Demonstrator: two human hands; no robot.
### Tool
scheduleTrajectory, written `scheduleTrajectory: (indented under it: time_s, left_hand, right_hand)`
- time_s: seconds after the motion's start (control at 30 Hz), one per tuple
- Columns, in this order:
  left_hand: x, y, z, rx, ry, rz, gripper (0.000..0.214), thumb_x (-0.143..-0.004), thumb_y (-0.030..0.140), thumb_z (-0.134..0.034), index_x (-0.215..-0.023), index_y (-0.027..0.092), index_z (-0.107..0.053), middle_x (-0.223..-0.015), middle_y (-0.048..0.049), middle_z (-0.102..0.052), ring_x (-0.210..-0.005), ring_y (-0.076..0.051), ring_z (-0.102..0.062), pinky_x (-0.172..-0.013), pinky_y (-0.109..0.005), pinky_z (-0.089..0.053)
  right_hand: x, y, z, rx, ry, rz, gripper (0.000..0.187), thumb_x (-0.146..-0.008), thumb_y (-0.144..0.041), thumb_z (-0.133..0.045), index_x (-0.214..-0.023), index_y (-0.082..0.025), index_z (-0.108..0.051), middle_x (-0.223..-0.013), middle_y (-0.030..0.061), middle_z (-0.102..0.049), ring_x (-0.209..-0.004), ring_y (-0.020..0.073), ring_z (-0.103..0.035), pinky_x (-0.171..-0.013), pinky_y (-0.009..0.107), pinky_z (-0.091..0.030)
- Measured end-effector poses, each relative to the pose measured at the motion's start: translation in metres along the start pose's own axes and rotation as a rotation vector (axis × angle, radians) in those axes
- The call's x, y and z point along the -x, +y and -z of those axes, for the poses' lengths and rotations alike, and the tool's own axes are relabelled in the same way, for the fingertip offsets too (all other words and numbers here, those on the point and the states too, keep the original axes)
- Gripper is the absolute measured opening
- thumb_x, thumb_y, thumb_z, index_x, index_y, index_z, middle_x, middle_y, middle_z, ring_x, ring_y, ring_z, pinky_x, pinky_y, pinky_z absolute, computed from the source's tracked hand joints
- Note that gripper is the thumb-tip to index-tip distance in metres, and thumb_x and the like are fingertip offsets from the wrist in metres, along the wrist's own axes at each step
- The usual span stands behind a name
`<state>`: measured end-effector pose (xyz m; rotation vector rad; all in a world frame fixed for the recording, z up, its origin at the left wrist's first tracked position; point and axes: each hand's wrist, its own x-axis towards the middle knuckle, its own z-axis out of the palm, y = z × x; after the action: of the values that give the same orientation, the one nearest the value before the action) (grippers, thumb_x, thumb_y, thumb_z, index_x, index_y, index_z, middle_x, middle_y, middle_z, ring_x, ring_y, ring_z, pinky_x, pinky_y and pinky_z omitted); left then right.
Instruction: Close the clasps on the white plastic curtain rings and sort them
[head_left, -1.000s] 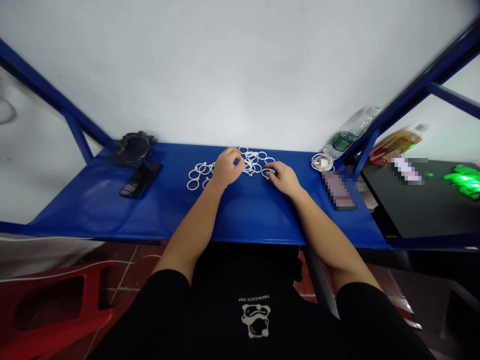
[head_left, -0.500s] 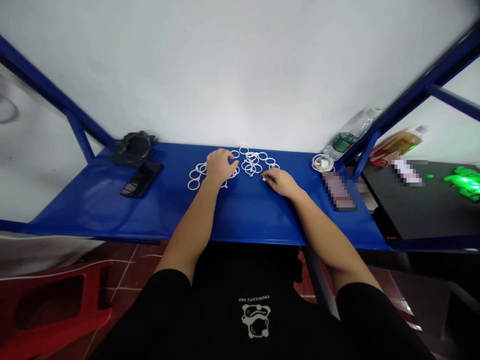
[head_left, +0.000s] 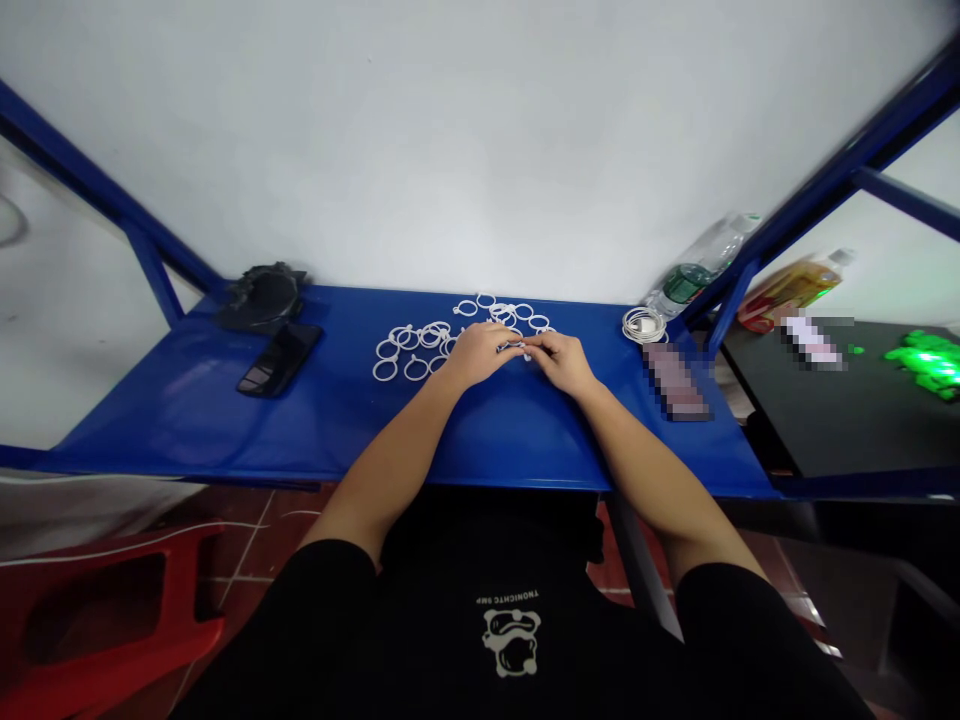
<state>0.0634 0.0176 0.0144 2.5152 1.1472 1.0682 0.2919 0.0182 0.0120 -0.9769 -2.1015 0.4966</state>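
Several white plastic rings point(head_left: 409, 348) lie scattered on a blue table point(head_left: 300, 430), with more rings point(head_left: 504, 311) further back near the wall. My left hand point(head_left: 478, 354) and my right hand point(head_left: 560, 358) meet in the middle of the table, fingertips together. Both are pinched on a small white ring point(head_left: 517, 347) held between them just above the surface. The loose rings lie to the left of and behind my hands.
A black phone point(head_left: 279, 359) and a dark crumpled object point(head_left: 262, 295) sit at the left back. A coiled white cable point(head_left: 644, 324), a blurred flat item point(head_left: 677, 381) and a lying plastic bottle point(head_left: 701, 265) are at the right. A red stool point(head_left: 105, 620) stands low left.
My left hand left the ring pile and came right and toward me to meet my right hand; the two now pinch a ring together. More loose rings show where the left hand lay.
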Motion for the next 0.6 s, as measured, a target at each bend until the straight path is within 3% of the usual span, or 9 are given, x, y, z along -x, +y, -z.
scheduleTrajectory:
  time_s: [0.23, 0.6]
  left_hand:
    - [0.001, 0.0, 0.003, 0.027, -0.015, -0.025, 0.028, -0.11, 0.039, -0.058, -0.105, 0.025, -0.083, -0.102, -0.0059, -0.082, -0.097, -0.022, -0.075, -0.088, -0.037, -0.057]
    - [0.002, 0.006, 0.001, 0.067, 0.047, 0.023, 0.022, -0.107, 0.034, -0.063, -0.102, 0.023, -0.082, -0.102, -0.0056, -0.081, -0.095, -0.021, -0.075, -0.088, -0.036, -0.059]
  right_hand:
    - [0.001, -0.008, -0.001, -0.141, 0.012, -0.081, 0.035, -0.104, -0.053, -0.063, -0.103, -0.023, -0.08, -0.086, 0.005, -0.08, -0.073, 0.0201, -0.071, -0.072, 0.033, -0.056]
    - [0.0, -0.012, -0.007, -0.293, 0.024, -0.166, 0.043, -0.1, -0.065, -0.063, -0.099, -0.024, -0.073, -0.072, 0.001, -0.071, -0.06, 0.0174, -0.064, -0.062, 0.031, -0.052]
